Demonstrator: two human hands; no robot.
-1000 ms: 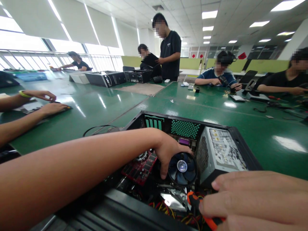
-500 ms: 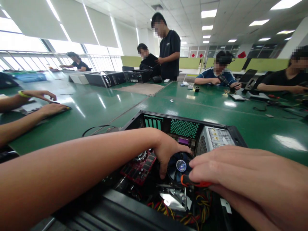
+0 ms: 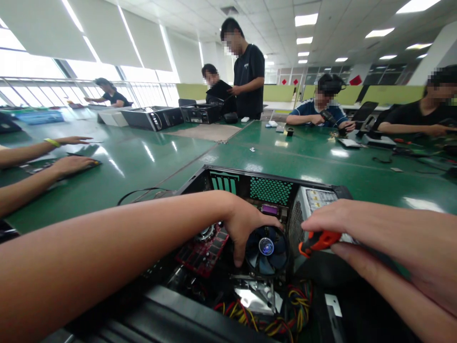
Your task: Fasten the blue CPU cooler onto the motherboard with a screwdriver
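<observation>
An open black computer case (image 3: 314, 182) lies in front of me. My left hand (image 3: 246, 224) reaches into it, thumb and fingers curled round the rim of a dark CPU cooler fan (image 3: 266, 255) with a shiny round hub. Left of that hand a red circuit board (image 3: 205, 250) with a small round cooler shows partly behind my forearm. My right hand (image 3: 360, 228) grips an orange-and-black screwdriver (image 3: 323, 240) to the right of the fan, apart from it; its shaft cannot be made out. Below the fan are a shiny metal part (image 3: 259, 297) and red, yellow and black cables (image 3: 300, 300).
A silver power supply (image 3: 316, 197) sits at the case's far right corner. On the left, another person's hands (image 3: 74, 164) rest over the green table (image 3: 171, 157). Opened cases (image 3: 153, 116) stand farther back. Several people work around the table, with parts and cables at right.
My right hand has drawn back to the right with the screwdriver, uncovering the fan. My left hand stays at the fan. The neighbour's far hand has stretched out flatter.
</observation>
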